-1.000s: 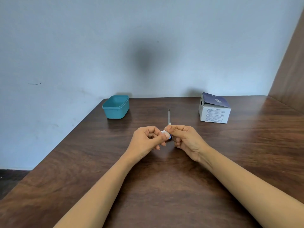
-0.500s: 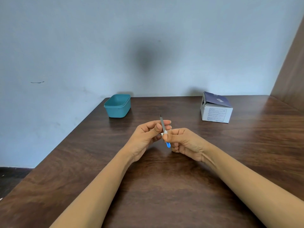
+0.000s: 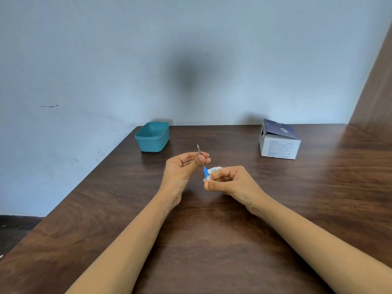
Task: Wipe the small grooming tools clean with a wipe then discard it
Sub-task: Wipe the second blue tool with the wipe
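A thin metal grooming tool with a blue handle is held above the middle of the table, its grey tip pointing up and away. My left hand pinches the metal shaft between thumb and fingertips. My right hand pinches a small white wipe folded round the lower end of the blue handle. The very end of the handle is hidden inside the wipe.
A teal plastic tub stands at the back left of the brown wooden table. A white and dark blue cardboard box, its flap ajar, sits at the back right. A wall runs behind, a wooden panel at far right.
The wipe in my right hand has slid down from the tool's middle to the blue handle's end. My left hand shifted up to pinch the metal shaft, which now tilts left.
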